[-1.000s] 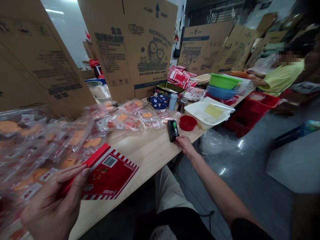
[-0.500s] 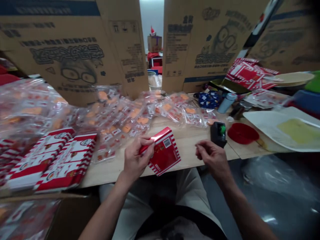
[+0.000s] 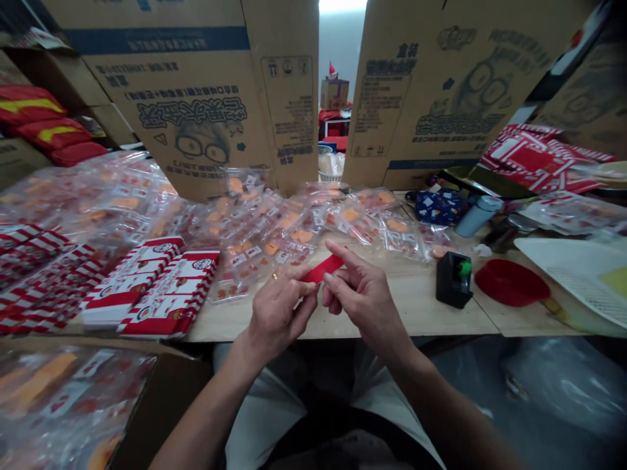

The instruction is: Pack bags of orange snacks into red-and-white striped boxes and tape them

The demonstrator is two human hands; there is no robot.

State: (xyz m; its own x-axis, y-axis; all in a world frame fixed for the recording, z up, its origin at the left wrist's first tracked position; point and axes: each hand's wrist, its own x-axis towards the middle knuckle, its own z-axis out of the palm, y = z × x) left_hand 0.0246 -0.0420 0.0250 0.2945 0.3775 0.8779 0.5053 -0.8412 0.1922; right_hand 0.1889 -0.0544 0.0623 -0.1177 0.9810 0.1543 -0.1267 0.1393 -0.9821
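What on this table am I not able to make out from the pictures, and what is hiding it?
All in the head view:
- The red packet: its printed face is hidden by the left hand and right hand.
- The white plastic tray: cut off by the right edge.
- The labels on the clear bags: too small to read.

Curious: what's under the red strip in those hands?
Below the red strip show the wooden table and clear bags of orange pieces; the left hand and right hand hide its ends.

Left hand [image 3: 277, 313] and right hand [image 3: 365, 300] pinching a flat red packet [image 3: 321, 269] edge-on above a pale wooden table [image 3: 406, 307].
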